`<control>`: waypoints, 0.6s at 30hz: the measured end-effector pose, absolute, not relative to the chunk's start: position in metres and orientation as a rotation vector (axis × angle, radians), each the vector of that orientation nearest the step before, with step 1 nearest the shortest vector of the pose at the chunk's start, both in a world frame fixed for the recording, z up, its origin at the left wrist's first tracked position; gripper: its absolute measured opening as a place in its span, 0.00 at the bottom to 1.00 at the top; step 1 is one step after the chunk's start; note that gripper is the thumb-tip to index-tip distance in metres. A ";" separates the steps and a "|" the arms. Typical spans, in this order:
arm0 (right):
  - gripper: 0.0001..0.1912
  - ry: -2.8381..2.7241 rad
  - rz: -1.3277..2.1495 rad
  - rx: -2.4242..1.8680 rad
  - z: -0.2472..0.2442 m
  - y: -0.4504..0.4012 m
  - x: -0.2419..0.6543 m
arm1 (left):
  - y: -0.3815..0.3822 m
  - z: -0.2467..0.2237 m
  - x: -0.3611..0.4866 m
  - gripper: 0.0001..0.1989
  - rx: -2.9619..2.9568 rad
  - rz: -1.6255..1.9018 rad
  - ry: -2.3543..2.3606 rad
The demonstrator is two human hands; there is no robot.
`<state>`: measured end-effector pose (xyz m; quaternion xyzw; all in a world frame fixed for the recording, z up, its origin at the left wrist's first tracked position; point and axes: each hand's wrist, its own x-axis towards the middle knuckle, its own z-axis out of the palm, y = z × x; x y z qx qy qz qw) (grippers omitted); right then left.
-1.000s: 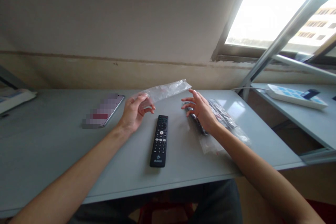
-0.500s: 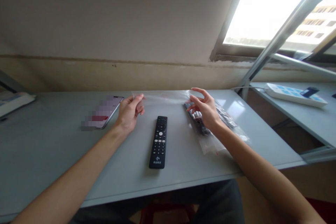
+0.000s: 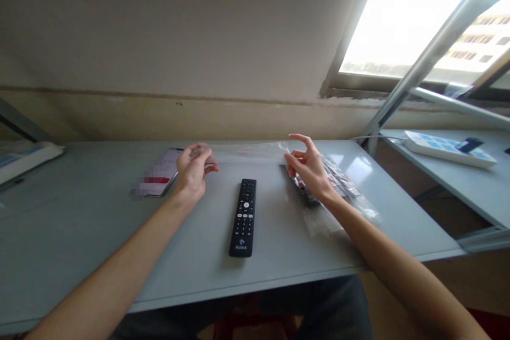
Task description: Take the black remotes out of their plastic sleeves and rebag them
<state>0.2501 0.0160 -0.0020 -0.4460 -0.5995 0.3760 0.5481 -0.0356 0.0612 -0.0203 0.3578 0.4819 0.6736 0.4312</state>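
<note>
A clear plastic bag (image 3: 249,153) stretches flat between my two hands, above the back of the grey table (image 3: 99,234). My left hand (image 3: 193,170) is at its left end, thumb and fingers closed round the edge. The right end is at my right hand (image 3: 306,167), held between thumb and fingers, with the index finger raised. A black remote control (image 3: 243,218) lies upright in the view on the table, below the bag and between my forearms. Beneath my right hand and wrist are more clear bags (image 3: 338,186) with dark items inside, partly hidden.
A phone (image 3: 163,172) lies left of my left hand. A white power strip (image 3: 450,150) sits on the shelf at the right, another white device (image 3: 30,159) at the far left. A metal frame (image 3: 422,58) crosses before the window.
My left hand has shifted slightly left and its fingers have spread somewhat. The bag hangs a little lower and looks wider. The remote control stays on the table.
</note>
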 end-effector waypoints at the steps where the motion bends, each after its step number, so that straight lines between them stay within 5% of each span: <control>1: 0.29 -1.496 0.806 -1.082 -0.004 0.016 0.249 | 0.062 -0.019 -0.037 0.20 0.885 1.694 1.220; 11: 0.17 -2.059 0.349 -1.198 -0.025 0.021 0.246 | 0.064 -0.032 -0.039 0.35 1.202 1.641 1.451; 18: 0.20 -2.125 0.149 -1.185 -0.022 0.016 0.250 | 0.061 -0.026 -0.040 0.19 2.117 1.413 1.560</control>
